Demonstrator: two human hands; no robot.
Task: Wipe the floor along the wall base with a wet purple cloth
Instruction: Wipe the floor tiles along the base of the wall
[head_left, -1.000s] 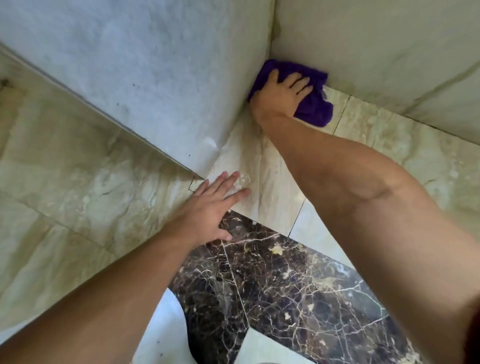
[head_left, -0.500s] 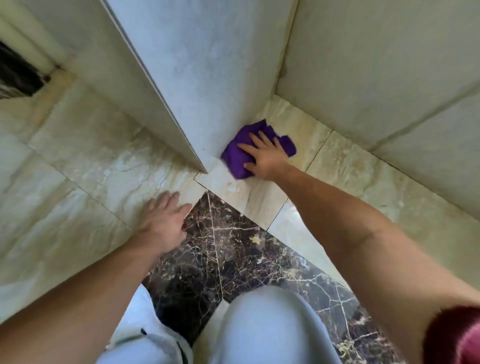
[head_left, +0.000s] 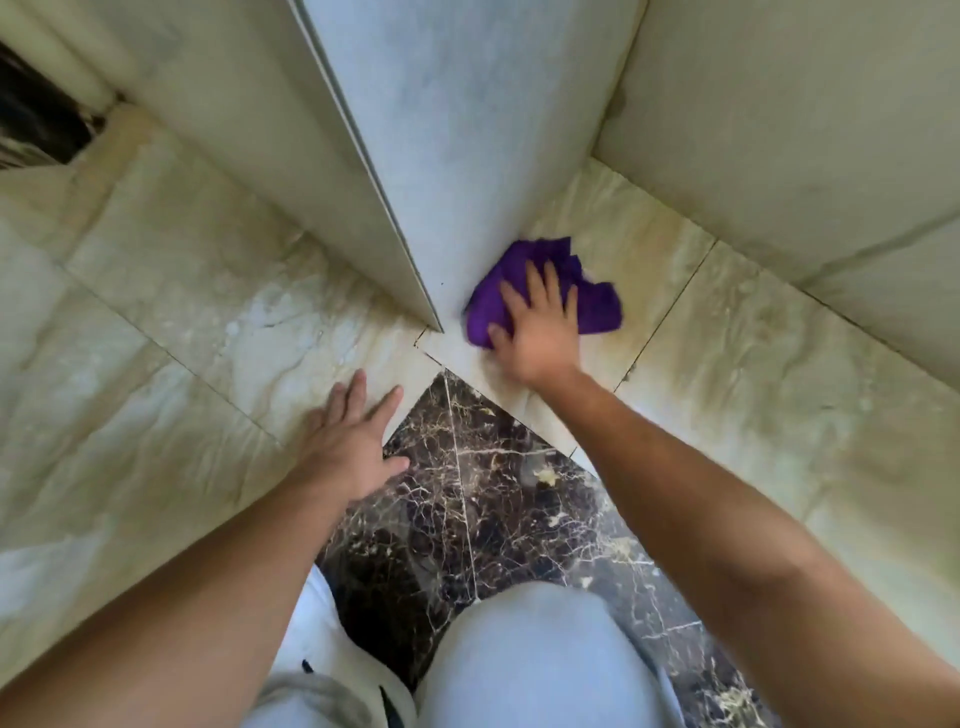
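Observation:
A crumpled purple cloth (head_left: 597, 306) lies on the beige floor tile (head_left: 649, 249) right at the base of the pale wall (head_left: 467, 156), near the wall's outer corner. My right hand (head_left: 540, 327) presses flat on the cloth with fingers spread, covering its near part. Lower left of it, my left hand (head_left: 348, 436) rests flat on the floor with its fingers apart, holding nothing, at the edge of the dark marble tile (head_left: 498, 499).
A second wall (head_left: 805, 130) closes the recess on the right. My knees in light grey trousers (head_left: 535, 660) are at the bottom. A dark opening (head_left: 31, 119) shows at the far left. Beige tiles (head_left: 156, 338) spread to the left.
My right hand has dragged the cloth out of the inner corner along the wall base toward the outer corner. My left hand has shifted back and left, onto the beige tile.

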